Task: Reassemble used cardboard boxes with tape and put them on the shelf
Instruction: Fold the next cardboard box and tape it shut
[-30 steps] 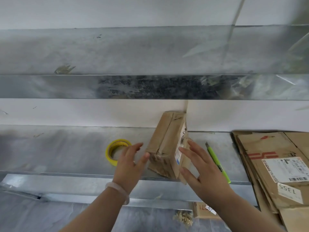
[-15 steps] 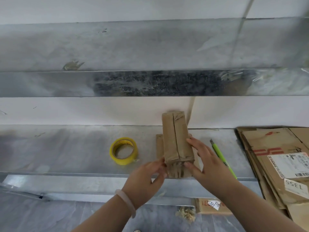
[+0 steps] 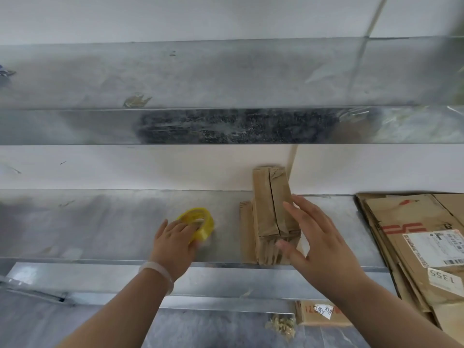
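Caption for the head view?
Left hand on the yellow tape roll, right hand flat against the cardboard box on the metal shelf.

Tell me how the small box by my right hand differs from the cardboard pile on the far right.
The small box is folded up into shape; the cardboard pile lies flattened in layers. The small box looks plain brown; the cardboard pile carries red print and white labels. Both are worn brown cardboard.

The metal shelf (image 3: 88,222) carries a tape roll (image 3: 204,222), cardboard box (image 3: 266,209), flattened cartons (image 3: 414,217).
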